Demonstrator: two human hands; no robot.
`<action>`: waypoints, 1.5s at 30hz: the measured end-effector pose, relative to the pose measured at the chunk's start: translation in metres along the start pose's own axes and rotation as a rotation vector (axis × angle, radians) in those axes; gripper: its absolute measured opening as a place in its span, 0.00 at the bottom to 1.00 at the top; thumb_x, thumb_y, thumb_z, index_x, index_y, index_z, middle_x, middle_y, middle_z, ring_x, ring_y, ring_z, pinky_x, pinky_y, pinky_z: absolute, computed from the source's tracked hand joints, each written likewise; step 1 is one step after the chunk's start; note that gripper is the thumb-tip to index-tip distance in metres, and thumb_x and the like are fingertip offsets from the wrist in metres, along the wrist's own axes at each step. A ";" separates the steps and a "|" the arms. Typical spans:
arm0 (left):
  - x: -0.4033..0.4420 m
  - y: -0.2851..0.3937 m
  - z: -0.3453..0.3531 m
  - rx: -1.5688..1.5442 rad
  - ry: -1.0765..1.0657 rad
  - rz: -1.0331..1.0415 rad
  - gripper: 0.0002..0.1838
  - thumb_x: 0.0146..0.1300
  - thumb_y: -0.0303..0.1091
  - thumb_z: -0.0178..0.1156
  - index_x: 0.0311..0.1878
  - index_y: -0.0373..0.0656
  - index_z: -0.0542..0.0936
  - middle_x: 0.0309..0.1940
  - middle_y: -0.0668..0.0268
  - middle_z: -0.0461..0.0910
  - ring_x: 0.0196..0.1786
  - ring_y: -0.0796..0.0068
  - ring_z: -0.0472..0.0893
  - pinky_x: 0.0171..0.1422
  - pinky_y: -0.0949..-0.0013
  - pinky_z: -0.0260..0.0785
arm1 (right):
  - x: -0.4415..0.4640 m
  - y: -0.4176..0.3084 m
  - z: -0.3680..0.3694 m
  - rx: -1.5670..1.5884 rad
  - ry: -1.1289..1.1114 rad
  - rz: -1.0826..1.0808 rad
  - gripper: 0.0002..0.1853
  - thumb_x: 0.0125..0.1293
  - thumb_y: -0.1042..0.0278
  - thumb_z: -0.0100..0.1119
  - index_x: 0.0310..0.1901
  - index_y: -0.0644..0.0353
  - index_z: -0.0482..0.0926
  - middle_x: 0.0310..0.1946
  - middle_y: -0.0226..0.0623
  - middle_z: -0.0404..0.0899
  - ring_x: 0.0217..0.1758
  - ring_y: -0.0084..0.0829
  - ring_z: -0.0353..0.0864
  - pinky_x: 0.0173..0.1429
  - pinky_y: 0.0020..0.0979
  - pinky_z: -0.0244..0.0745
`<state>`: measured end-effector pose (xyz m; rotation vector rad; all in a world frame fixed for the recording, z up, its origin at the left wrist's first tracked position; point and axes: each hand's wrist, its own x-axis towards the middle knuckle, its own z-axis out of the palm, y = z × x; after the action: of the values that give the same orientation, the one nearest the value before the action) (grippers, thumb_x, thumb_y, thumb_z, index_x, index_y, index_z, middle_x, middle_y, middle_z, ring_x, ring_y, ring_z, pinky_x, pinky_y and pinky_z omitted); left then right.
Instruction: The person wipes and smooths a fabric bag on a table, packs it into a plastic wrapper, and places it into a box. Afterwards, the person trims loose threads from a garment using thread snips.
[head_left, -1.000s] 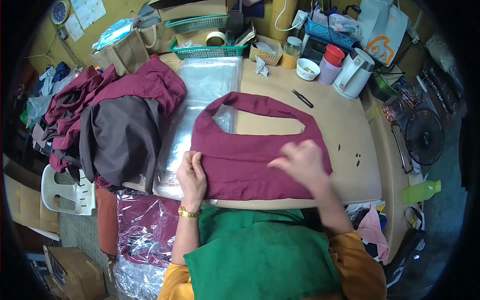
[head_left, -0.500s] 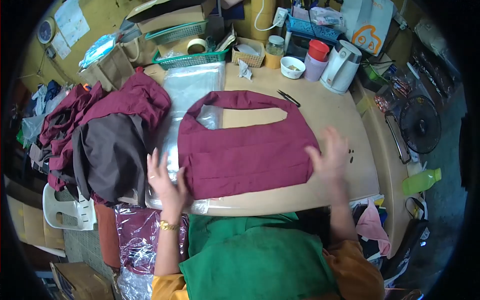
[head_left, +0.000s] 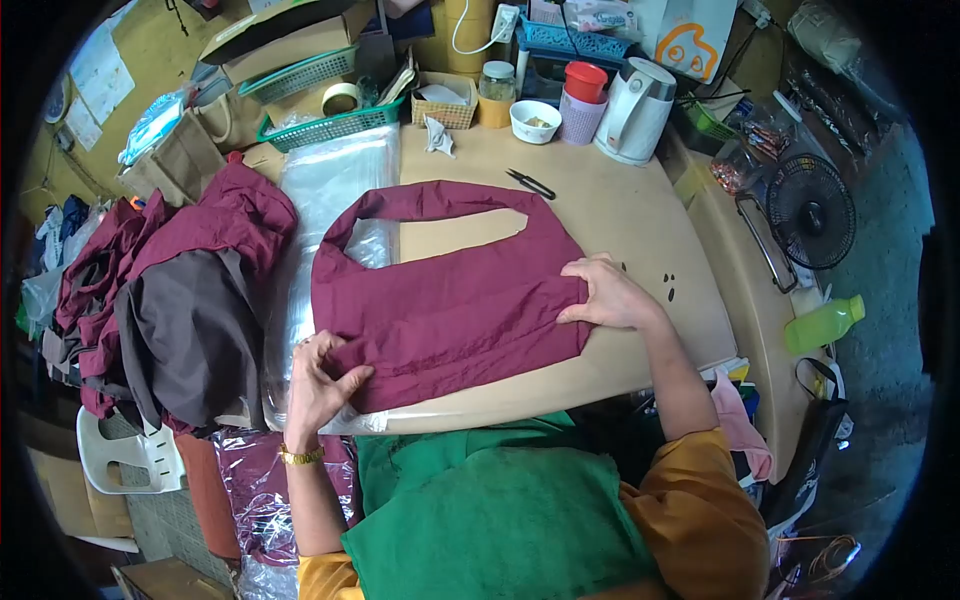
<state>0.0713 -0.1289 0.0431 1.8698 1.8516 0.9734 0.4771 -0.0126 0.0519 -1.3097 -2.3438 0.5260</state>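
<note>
A maroon cloth bag [head_left: 450, 310] lies flat on the tan table, its wide strap looped away from me. My right hand [head_left: 612, 292] pinches its right edge, thumb and fingers closed on the cloth. At the lower left corner, my left hand [head_left: 322, 378] grips the bag between thumb and fingers, with a gold bracelet at the wrist. Creases run across the lower half of the bag between both hands. Clear plastic sleeves [head_left: 338, 180] lie partly under its left side. Beyond the strap rest small black thread snips [head_left: 531, 184].
Maroon and dark grey cloth [head_left: 190, 320] is heaped at the left. Along the back stand a green basket [head_left: 330, 128], a white bowl [head_left: 536, 122], a purple cup [head_left: 581, 118] and a kettle [head_left: 637, 110]. A fan [head_left: 812, 211] and green bottle [head_left: 824, 325] are at the right.
My right hand has come in from beside the bag and taken hold of its right edge. My left hand has closed on the lower left corner. The view has shifted slightly.
</note>
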 end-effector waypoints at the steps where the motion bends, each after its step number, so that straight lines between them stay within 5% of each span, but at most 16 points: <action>1: -0.001 -0.008 0.002 0.001 -0.002 -0.003 0.18 0.44 0.34 0.79 0.32 0.38 0.79 0.34 0.65 0.80 0.46 0.64 0.78 0.58 0.64 0.66 | 0.001 0.001 -0.001 0.046 -0.040 -0.033 0.23 0.47 0.64 0.78 0.42 0.65 0.81 0.36 0.45 0.82 0.44 0.46 0.80 0.59 0.40 0.69; 4: -0.001 -0.022 0.005 -0.094 0.013 0.203 0.15 0.37 0.16 0.61 0.24 0.44 0.66 0.25 0.66 0.69 0.33 0.66 0.72 0.51 0.67 0.57 | -0.007 0.016 0.009 0.127 -0.034 -0.105 0.15 0.48 0.69 0.75 0.33 0.63 0.77 0.30 0.39 0.79 0.39 0.42 0.78 0.57 0.39 0.67; 8: -0.004 -0.039 0.017 0.141 -0.026 0.330 0.14 0.33 0.15 0.55 0.20 0.43 0.64 0.23 0.62 0.61 0.30 0.60 0.67 0.51 0.61 0.56 | -0.020 0.029 0.031 0.035 0.133 -0.244 0.14 0.47 0.76 0.71 0.25 0.57 0.70 0.28 0.34 0.75 0.35 0.36 0.76 0.55 0.38 0.64; 15: -0.008 -0.053 0.023 0.253 -0.033 0.427 0.14 0.30 0.18 0.59 0.20 0.43 0.65 0.24 0.62 0.62 0.34 0.58 0.69 0.51 0.56 0.56 | -0.035 0.030 0.046 -0.181 0.274 -0.400 0.12 0.45 0.78 0.67 0.25 0.56 0.70 0.26 0.33 0.71 0.35 0.37 0.75 0.54 0.41 0.65; 22: -0.023 -0.033 -0.006 0.428 -0.067 0.310 0.10 0.40 0.20 0.63 0.23 0.44 0.73 0.30 0.63 0.69 0.42 0.59 0.74 0.69 0.50 0.58 | -0.048 0.009 0.013 -0.366 0.084 -0.377 0.02 0.57 0.75 0.60 0.32 0.58 0.78 0.36 0.35 0.75 0.44 0.37 0.79 0.65 0.45 0.66; 24: -0.030 -0.006 -0.033 0.466 -0.095 0.177 0.07 0.54 0.25 0.63 0.37 0.44 0.78 0.46 0.58 0.75 0.56 0.56 0.75 0.74 0.46 0.54 | -0.050 -0.008 -0.010 -0.370 -0.046 -0.261 0.04 0.59 0.74 0.59 0.36 0.59 0.81 0.41 0.36 0.78 0.49 0.38 0.80 0.68 0.46 0.65; 26: -0.028 0.036 -0.043 0.395 -0.120 0.107 0.10 0.58 0.27 0.63 0.43 0.44 0.79 0.53 0.56 0.76 0.63 0.54 0.73 0.76 0.45 0.52 | -0.041 -0.026 -0.022 0.100 0.078 -0.004 0.11 0.66 0.72 0.57 0.48 0.60 0.83 0.52 0.40 0.79 0.61 0.41 0.77 0.71 0.45 0.64; 29: -0.010 0.077 -0.014 0.293 -0.030 0.202 0.24 0.64 0.32 0.63 0.64 0.43 0.74 0.73 0.55 0.65 0.80 0.52 0.56 0.82 0.46 0.42 | -0.010 -0.063 0.003 0.405 0.256 0.062 0.16 0.71 0.70 0.55 0.58 0.62 0.79 0.61 0.48 0.76 0.66 0.47 0.73 0.74 0.38 0.63; 31: 0.001 0.072 0.027 0.372 -0.038 0.239 0.31 0.69 0.40 0.58 0.74 0.47 0.65 0.78 0.54 0.55 0.81 0.49 0.51 0.82 0.40 0.35 | 0.005 -0.068 0.040 0.074 0.235 -0.004 0.24 0.74 0.56 0.54 0.66 0.59 0.73 0.66 0.52 0.71 0.72 0.49 0.68 0.76 0.46 0.59; 32: 0.002 0.057 0.047 0.434 -0.052 0.205 0.33 0.70 0.42 0.56 0.76 0.48 0.62 0.79 0.54 0.53 0.81 0.48 0.50 0.82 0.38 0.34 | 0.007 -0.069 0.057 -0.158 0.122 0.037 0.32 0.74 0.45 0.50 0.72 0.55 0.64 0.73 0.55 0.62 0.78 0.50 0.57 0.79 0.54 0.48; 36: 0.007 0.009 0.074 0.564 -0.078 0.135 0.34 0.74 0.47 0.49 0.79 0.51 0.57 0.81 0.56 0.49 0.82 0.48 0.47 0.81 0.36 0.30 | 0.006 -0.039 0.099 -0.338 0.079 0.075 0.36 0.74 0.39 0.46 0.77 0.50 0.57 0.78 0.51 0.51 0.82 0.50 0.46 0.80 0.62 0.34; 40: 0.008 -0.003 0.078 0.625 -0.066 0.136 0.33 0.74 0.51 0.48 0.79 0.52 0.59 0.81 0.60 0.50 0.82 0.51 0.47 0.81 0.35 0.33 | 0.007 -0.033 0.101 -0.377 0.036 0.112 0.37 0.75 0.38 0.43 0.77 0.50 0.56 0.78 0.51 0.50 0.83 0.50 0.44 0.80 0.62 0.33; 45: 0.001 0.014 0.082 0.626 -0.093 0.024 0.36 0.71 0.55 0.51 0.78 0.51 0.61 0.80 0.53 0.50 0.82 0.48 0.48 0.79 0.30 0.33 | 0.009 -0.040 0.097 -0.411 -0.021 0.145 0.47 0.66 0.28 0.49 0.78 0.49 0.53 0.79 0.51 0.47 0.83 0.50 0.40 0.80 0.63 0.30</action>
<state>0.1367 -0.1110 -0.0054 2.2207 2.2500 0.3072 0.3941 -0.0368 -0.0088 -1.6682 -2.4722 0.0969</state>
